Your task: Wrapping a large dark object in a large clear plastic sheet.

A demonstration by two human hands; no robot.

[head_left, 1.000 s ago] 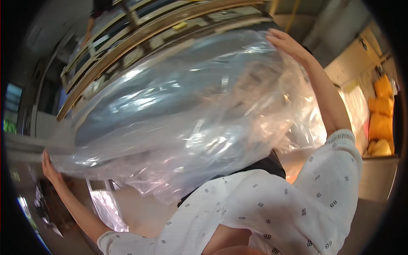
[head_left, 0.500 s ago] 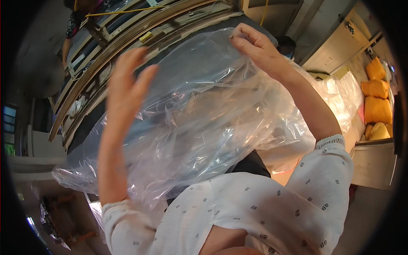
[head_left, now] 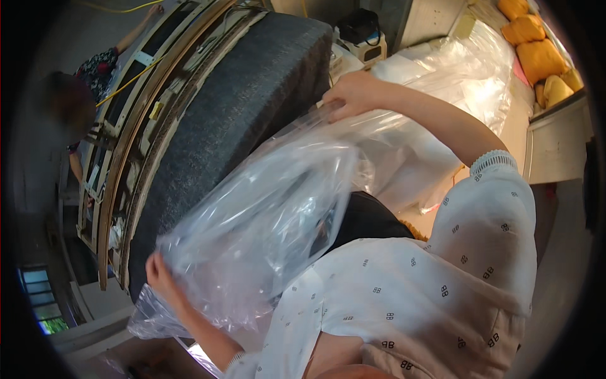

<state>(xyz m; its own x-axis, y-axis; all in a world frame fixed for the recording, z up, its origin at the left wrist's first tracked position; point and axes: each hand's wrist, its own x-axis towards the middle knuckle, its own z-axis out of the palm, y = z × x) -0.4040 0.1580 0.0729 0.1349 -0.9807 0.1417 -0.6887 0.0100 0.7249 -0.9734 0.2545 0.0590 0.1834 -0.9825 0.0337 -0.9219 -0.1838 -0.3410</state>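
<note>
- Nearest: the wearer's white short-sleeved top with small dark print (head_left: 429, 297) fills the lower right; both bare forearms come out from it.
- Left hand (head_left: 161, 273), near left: fingers clenched on the lower edge of a large clear crinkled plastic bag (head_left: 265, 227). The film bunches at the grip, and a loose tail hangs below and to the left of it.
- The bag lies between the two hands. Its long axis runs diagonally from near left up to far right, billowed in the middle and narrower toward the upper end.
- Right hand (head_left: 356, 95), farther and to the right: arm stretched out, fingers curled and pinching the upper edge of the same bag. From these fingers the bulk of the plastic falls down and to the left, toward the body.
- The left hand is the nearer one; the right sits well apart from it at the far end of the film.
- Behind the bag: a big dark grey fabric-covered slab (head_left: 233, 120), tilted. The bag's upper end overlaps its right edge; whether they touch I cannot tell.
- Left of the slab: a curved wooden frame with slats (head_left: 136, 145).
- Far right: more heaped clear plastic sheeting (head_left: 467, 82), then orange cushions (head_left: 536, 54) stacked by a pale cabinet (head_left: 558, 148).
- Far left: another person in a patterned top (head_left: 95, 69), well apart, at the frame.
</note>
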